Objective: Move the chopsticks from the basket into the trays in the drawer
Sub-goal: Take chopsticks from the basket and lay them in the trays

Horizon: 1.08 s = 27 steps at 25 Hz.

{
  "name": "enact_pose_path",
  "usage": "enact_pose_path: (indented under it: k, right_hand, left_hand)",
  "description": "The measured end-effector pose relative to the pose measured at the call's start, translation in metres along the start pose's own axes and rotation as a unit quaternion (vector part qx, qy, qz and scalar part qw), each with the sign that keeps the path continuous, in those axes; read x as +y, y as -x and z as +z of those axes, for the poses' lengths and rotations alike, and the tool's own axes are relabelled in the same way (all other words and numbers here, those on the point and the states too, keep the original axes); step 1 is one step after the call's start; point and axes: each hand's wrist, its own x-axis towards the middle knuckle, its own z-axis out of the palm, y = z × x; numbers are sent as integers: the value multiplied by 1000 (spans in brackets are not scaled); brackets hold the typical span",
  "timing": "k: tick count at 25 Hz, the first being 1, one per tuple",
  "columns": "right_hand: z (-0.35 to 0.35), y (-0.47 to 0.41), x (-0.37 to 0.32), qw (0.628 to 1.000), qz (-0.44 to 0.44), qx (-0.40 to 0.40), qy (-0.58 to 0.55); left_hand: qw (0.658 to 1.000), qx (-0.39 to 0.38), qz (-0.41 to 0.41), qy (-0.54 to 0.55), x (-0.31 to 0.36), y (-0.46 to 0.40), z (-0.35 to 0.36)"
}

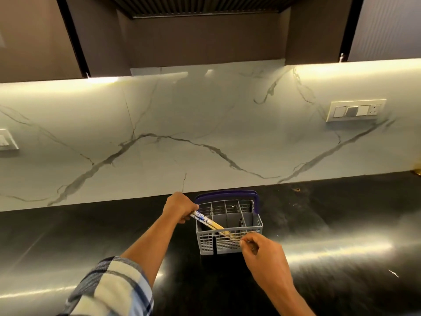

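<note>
Low and right of centre in the frame, the right hand (259, 247) curls its fingers, seemingly pinching the pale tips of the chopsticks (211, 223) just in front of the grey basket (230, 242) on the dark tabletop (341, 224). Farther back, the left hand (180, 207) grips their blue-patterned ends, so they slant over the basket's near-left rim. No drawer or trays show, so I judge the transfer barely begun.
</note>
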Motion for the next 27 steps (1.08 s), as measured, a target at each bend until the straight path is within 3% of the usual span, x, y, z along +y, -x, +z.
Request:
enact_pose_path:
  k: [3, 8, 13, 18, 23, 27]
  right_hand:
    - [-3, -4, 10, 1000, 9, 4, -1]
    - [-1, -2, 19, 1000, 17, 10, -9]
    - [-5, -3, 8, 1000, 5, 13, -29]
    - [-26, -3, -28, 996, -37, 32, -71]
    - [-56, -13, -78, 988, -107, 14, -111]
    - [-72, -11, -100, 983, -146, -5, -110]
  left_hand:
    - [1000, -2, -13, -29, 8, -5, 4]
    - [989, 5, 45, -137, 22, -6, -4]
    - [967, 47, 165, -187, 54, 15, -39]
    - [913, 85, 291, -274, 107, 62, -99]
    - [872, 63, 398, -280, 147, 126, -146]
    - [873, 17, 431, -226, 156, 164, -158]
